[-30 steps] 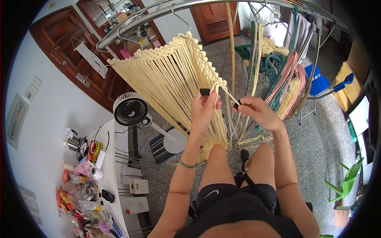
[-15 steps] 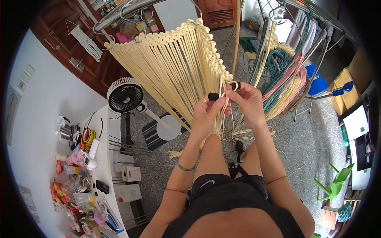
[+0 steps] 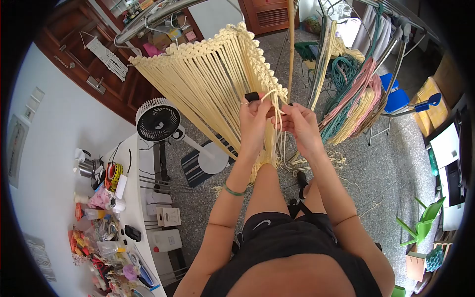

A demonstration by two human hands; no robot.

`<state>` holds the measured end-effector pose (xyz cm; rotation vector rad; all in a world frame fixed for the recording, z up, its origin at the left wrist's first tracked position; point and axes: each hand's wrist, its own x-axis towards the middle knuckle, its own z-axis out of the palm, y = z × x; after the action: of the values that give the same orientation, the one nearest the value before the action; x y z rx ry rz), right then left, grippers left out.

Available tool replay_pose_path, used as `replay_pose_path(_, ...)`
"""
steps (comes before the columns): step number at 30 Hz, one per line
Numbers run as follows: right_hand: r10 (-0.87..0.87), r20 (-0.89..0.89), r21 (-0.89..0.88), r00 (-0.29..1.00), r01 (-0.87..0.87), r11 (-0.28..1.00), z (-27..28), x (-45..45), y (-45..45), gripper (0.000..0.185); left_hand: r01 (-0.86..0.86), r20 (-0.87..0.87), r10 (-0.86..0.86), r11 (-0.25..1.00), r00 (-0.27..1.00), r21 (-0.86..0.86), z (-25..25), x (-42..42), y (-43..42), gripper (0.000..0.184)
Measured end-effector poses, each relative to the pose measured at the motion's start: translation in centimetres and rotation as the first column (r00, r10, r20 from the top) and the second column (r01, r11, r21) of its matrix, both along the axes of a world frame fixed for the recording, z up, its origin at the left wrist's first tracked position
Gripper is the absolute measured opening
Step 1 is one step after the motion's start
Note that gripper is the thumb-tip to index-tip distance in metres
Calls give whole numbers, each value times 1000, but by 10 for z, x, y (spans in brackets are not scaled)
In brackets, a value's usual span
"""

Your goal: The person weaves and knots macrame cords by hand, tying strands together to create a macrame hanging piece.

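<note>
Cream cords (image 3: 278, 105) sit pinched by my left hand (image 3: 255, 126) and right hand (image 3: 303, 130) at the knotted panel (image 3: 205, 55)'s near corner; uneven tension might skew them.

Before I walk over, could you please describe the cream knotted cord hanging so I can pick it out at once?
Find the curved silver metal rail at the top. Below its left part spreads the cream knotted cord hanging, its right-side cords touching the person's left hand. It looks far larger than the white knotted hanging on the brown wooden door.
</note>
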<state>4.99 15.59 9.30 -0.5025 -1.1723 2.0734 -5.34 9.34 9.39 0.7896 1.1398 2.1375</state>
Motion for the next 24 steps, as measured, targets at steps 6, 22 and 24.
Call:
replay_pose_path(6, -392, 91, 512, 916, 295, 807, -11, -9, 0, 16, 48, -53, -48, 999, 997, 7, 2, 7, 1, 30)
replay_pose_path(22, -70, -271, 120, 960, 106, 987, -5, 70, 32, 24, -226, -122, 238, 969, 964, 99, -9, 7, 6, 28)
replay_pose_path(24, -256, -240, 27, 936, 270, 962, -18, 126, 58, 30, -232, -150, 250, 964, 957, 129, -12, 4, 7, 31)
